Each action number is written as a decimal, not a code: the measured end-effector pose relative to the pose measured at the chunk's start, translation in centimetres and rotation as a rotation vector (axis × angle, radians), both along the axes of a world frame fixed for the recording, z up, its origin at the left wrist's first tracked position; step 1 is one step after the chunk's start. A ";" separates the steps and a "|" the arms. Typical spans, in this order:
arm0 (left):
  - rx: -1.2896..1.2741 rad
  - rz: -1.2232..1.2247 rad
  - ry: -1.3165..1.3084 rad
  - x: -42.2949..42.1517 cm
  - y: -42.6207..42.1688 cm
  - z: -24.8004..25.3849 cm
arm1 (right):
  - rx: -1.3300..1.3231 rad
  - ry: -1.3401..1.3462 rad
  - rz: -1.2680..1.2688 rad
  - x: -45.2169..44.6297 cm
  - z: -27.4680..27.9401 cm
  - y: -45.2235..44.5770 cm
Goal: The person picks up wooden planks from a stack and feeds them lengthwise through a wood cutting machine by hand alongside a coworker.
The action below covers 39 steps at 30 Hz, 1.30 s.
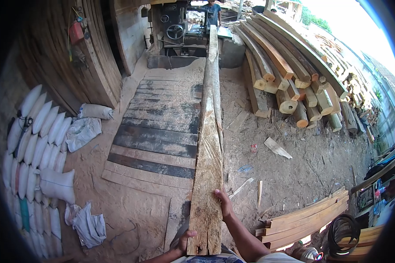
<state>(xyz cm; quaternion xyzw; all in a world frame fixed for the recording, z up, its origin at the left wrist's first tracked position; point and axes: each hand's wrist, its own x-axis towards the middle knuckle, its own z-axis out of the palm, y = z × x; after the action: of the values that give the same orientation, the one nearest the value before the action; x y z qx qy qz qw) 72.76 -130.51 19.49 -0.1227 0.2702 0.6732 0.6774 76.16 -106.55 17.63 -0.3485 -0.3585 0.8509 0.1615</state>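
A long rough-sawn log (208,162) stretches from my body away to the sawmill machine (176,33) at the far end. My left hand (188,240) grips its left edge close to the near end, with the thumb on top. Further along, my right hand (224,203) holds the right edge, its thumb over the upper face. The fingers of both hands are hidden beneath the wood. A crack runs into the near end of the log. Beside the machine stands a co-worker (213,14) in a blue shirt, near the log's far end.
Stacked logs (294,74) lie at the right. Filled white sacks (35,144) are piled along the left. Dark planks (153,136) are set into the sawdust-strewn floor. Sawn boards (307,219) and a black coil (344,234) lie at the lower right.
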 end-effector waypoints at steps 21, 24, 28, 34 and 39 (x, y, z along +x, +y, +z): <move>-0.049 0.003 0.041 10.8 -12.2 -1.3 | 0.009 0.025 -0.013 10.5 0.1 -11.6; -0.088 0.000 0.102 10.1 -11.3 0.6 | 0.087 -0.049 -0.015 10.0 -1.5 -11.0; -0.102 -0.028 0.073 8.6 -10.8 -0.9 | 0.027 -0.020 -0.002 8.7 -0.7 -10.2; -0.098 -0.020 0.061 6.5 -9.2 -0.9 | 0.021 -0.049 -0.007 6.7 -1.2 -8.7; -0.142 -0.012 0.087 5.1 -7.5 0.7 | -0.005 -0.043 -0.012 5.1 0.2 -7.6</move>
<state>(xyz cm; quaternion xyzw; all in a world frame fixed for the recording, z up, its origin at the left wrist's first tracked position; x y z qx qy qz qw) 77.90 -138.02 20.18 -0.1394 0.3470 0.6529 0.6587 81.29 -114.10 17.79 -0.3693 -0.3576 0.8431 0.1579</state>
